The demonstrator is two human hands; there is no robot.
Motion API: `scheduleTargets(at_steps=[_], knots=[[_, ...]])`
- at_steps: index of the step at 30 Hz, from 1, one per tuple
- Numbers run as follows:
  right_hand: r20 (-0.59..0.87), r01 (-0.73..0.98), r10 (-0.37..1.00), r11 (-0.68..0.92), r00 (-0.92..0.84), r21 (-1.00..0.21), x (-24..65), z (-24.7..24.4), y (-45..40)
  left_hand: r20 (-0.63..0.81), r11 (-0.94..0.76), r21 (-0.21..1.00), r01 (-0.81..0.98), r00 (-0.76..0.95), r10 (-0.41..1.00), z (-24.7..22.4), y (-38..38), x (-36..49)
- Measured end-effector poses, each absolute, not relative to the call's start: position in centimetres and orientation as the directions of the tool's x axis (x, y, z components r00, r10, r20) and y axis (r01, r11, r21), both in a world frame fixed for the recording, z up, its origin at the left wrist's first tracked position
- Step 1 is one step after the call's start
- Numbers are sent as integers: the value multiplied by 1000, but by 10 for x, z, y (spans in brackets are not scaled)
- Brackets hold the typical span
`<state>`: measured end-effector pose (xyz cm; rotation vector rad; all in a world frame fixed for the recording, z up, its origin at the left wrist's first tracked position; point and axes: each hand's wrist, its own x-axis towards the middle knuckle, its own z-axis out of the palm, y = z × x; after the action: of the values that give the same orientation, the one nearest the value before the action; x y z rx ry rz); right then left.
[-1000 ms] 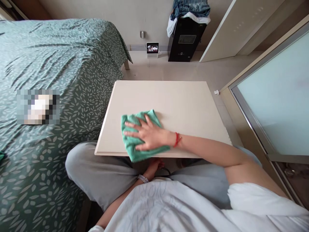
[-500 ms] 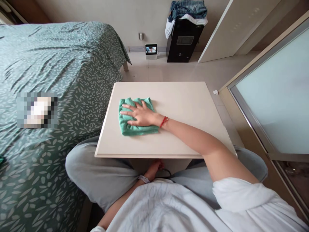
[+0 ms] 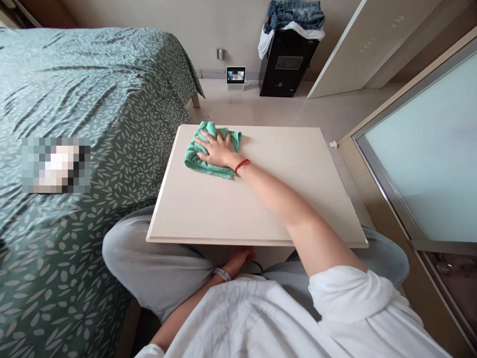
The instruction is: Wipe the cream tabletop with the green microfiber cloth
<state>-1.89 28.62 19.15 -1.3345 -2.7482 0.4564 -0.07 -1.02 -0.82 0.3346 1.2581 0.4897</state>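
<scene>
Your right hand (image 3: 216, 149) lies on the green towel cloth (image 3: 209, 168), palm down, with the fingers spread wide. It does not pinch the cloth but rests over it, and the cloth is between your palm and the cream tabletop (image 3: 257, 214). This cloth is at the far left corner of the tabletop; it reaches the far edge, and a narrow strip of bare surface remains beside it on the left. The cloth is bunched in soft folds around your fingertips, while its near part lies flatter. On your right wrist there is a red string bracelet (image 3: 242, 165), and your right forearm passes diagonally above the tabletop.

Your left hand (image 3: 241, 257) is low between your knees, just below the near edge of the tabletop. Its fingers are partly in shadow, so I cannot tell whether they hold something. A white wristwatch (image 3: 222, 274) is around this wrist.

To your left stands the bed with its green leaf-patterned sheet (image 3: 122, 104). Beyond the table, a small smart display (image 3: 236, 77) stands on the floor near the wall, and beside it is a black cabinet (image 3: 283, 67) with folded jeans (image 3: 298, 15) on top. At your right is a frosted glass panel (image 3: 428, 144).
</scene>
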Motion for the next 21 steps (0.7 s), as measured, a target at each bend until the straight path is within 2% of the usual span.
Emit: scheduleTargets(at_steps=[4, 8, 11, 13, 16, 21], knots=[[-62, 605, 612, 754, -788, -256, -2, 186, 222, -830, 859, 485, -165, 223, 512, -5, -7, 0], [-32, 332, 334, 917, -942, -222, 23, 184, 140, -821, 846, 498, -188, 212, 531, 8, -7, -3], [18, 144, 151, 969, -988, -202, 36, 180, 106, -816, 837, 505, -209, 198, 542, 18, -7, -5], [39, 90, 101, 973, -994, -212, 36, 176, 105, -819, 836, 503, -219, 186, 542, 20, -7, -6], [55, 144, 164, 953, -985, -268, 21, 171, 133, -825, 836, 501, -223, 169, 539, 14, -7, -7], [2, 498, 528, 803, -849, -328, -20, 182, 222, -848, 855, 473, -214, 151, 507, 2, -8, -7]])
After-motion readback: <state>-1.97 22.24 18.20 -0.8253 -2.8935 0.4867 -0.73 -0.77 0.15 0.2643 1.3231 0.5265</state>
